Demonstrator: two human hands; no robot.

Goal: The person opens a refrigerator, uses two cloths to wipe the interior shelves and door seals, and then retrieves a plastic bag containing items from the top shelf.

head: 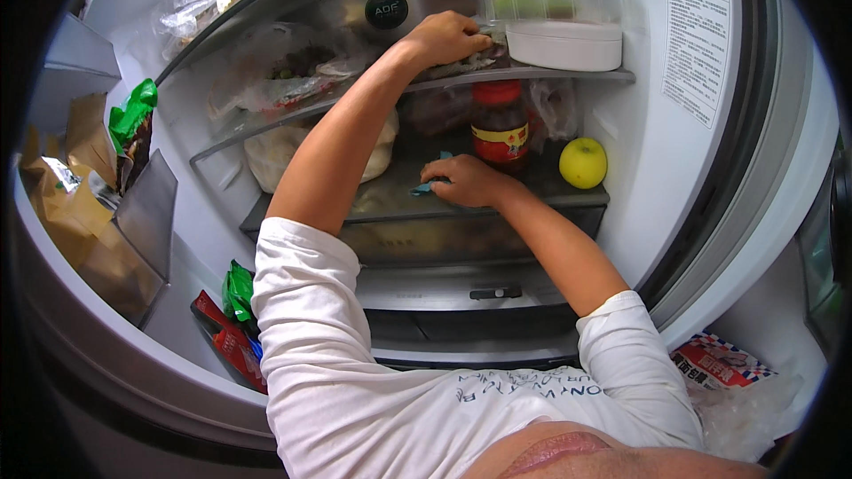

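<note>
Inside an open refrigerator, my left hand reaches to the upper glass shelf. Its fingers close on a crumpled bag of dark produce, whose contents are partly hidden. Just right of that bag stands a white oval container with a clear plastic box on top. On the shelf below, my right hand grips a light-blue cloth against the surface. Behind this hand is a red-lidded glass jar with dark red contents. A yellow-green apple sits to its right.
A plastic bag of dark fruit lies on the upper shelf's left. Below it, a pale bag sits partly behind my left arm. Packages fill the left door bin; a printed bag is at lower right. Drawers lie beneath.
</note>
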